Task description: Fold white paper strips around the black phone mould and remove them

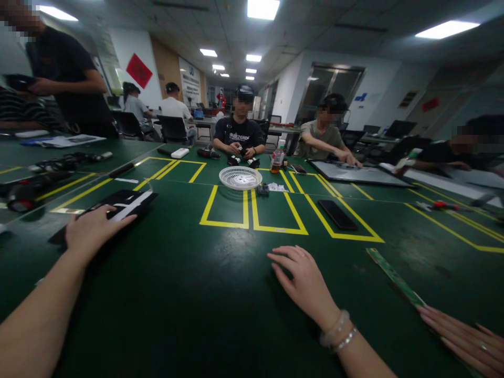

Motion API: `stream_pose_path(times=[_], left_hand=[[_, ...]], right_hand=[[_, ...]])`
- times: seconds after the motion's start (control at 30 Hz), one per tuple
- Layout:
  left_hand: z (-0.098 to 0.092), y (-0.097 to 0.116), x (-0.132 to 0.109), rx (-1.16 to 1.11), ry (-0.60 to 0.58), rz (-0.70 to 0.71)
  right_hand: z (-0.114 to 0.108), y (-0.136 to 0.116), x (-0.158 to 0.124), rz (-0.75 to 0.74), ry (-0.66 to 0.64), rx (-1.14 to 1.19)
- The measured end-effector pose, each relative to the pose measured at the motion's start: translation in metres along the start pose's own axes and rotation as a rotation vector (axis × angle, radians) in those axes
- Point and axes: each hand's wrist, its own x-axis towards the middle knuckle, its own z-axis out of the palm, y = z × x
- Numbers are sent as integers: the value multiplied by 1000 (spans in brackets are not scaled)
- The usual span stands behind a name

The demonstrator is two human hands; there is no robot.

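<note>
My left hand (92, 227) lies over a flat black object (132, 198) with a white strip along it, at the left of the green table. Its thumb and index finger are stretched apart; the other fingers are partly hidden, and no grip on the object shows. My right hand (303, 281), with a bracelet at the wrist, hovers over or rests on the bare tabletop right of centre. Its fingers are extended and nothing is in them. Farther right lies a long, narrow green circuit board (394, 275), apart from my right hand.
Another person's hand (452, 331) touches the circuit board's near end. A black phone (337, 214) lies inside yellow tape lines. Beyond are a white round basket (240, 177), a bottle (276, 158) and a large panel (356, 172). Dark cables (66, 161) lie left. Several people work around.
</note>
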Motion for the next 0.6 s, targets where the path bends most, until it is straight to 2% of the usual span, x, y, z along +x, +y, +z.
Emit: stream_pose_path(times=[0.13,0.33,0.5,0.57,0.6], left_hand=[[10,-31,7,-77,124,-55],[20,-39,8,-59,250,95],[21,-41,8,-92,180,2],[19,-42,10,-149,124,71],[19,-42,12,-199,52,179]], right_hand=[[1,1,0,43,-3,1],[-1,-1,1,61,-9,5],[-1,-2,1,53,-6,7],[-1,-2,1,49,-7,9],[-1,-2,1,48,-8,11]])
